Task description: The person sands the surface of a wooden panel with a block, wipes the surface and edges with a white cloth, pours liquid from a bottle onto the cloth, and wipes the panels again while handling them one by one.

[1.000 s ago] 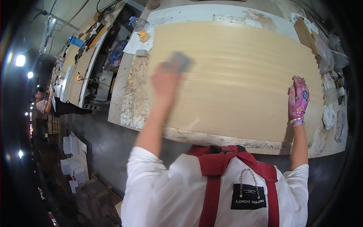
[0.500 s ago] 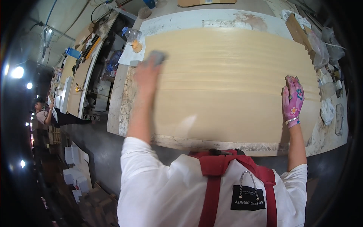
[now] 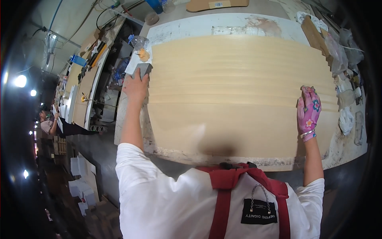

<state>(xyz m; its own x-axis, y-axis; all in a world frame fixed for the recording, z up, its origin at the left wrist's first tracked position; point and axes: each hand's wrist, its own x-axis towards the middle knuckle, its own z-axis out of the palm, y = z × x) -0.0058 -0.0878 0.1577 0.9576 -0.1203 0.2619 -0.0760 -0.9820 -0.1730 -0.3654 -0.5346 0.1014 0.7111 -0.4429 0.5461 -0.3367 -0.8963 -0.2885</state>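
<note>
On a pale panel (image 3: 234,79) the right hand (image 3: 309,110), palm hidden, lies unclenched; left hand (image 3: 135,88) grasps a grey block (image 3: 144,68), partly covered.

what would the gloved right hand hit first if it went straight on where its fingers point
The right hand would likely cross more of the pale panel, then meet the brown strip by its far right corner, though fisheye bend and unclear depth leave the exact line unsure.

Grey block (image 3: 145,69) under left hand (image 3: 135,88): matt. Right of grip, beige panel (image 3: 230,119): smooth, faint satin sheen, shallow ridges. Just beyond grip, bottle (image 3: 139,41): clear glossy plastic. Far right of grip, glove (image 3: 306,119) on right hand (image 3: 308,106): matt, cloth-like.
</note>
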